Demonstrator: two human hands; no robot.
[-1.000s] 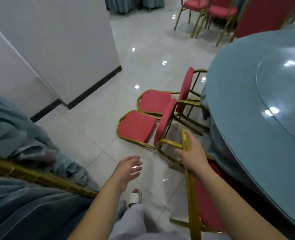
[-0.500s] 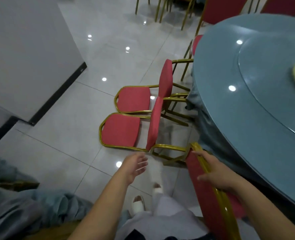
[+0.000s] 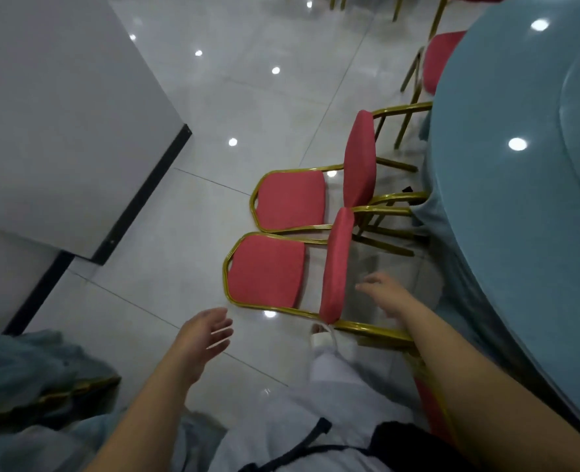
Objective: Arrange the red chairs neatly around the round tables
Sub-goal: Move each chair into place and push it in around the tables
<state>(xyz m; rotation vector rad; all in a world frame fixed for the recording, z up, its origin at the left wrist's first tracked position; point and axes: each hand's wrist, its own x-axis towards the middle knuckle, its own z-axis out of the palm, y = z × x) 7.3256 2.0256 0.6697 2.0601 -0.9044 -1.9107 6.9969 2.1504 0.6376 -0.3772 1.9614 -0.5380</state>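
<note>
Two red chairs with gold frames lie tipped over on the tiled floor beside the round table [image 3: 520, 233], which wears a blue-grey cloth. The nearer chair [image 3: 268, 270] lies just ahead of me, the farther chair [image 3: 292, 199] behind it, both with legs pointing at the table. My right hand [image 3: 387, 294] hovers with loose fingers above the nearer chair's legs, holding nothing. My left hand [image 3: 207, 332] is open over the floor, left of that chair. A third red chair [image 3: 431, 400] stands under my right forearm, mostly hidden.
A white wall corner with a black skirting [image 3: 139, 202] juts in at the left. Crumpled blue-grey cloth over a gold frame [image 3: 36, 379] sits at the lower left. Another red chair [image 3: 442, 59] stands at the table further back. My foot [image 3: 322, 338] touches the nearer chair's frame.
My right hand has let go of the chair back it held and moved forward over the nearer fallen chair. I have stepped closer, and the left hand stayed open.
</note>
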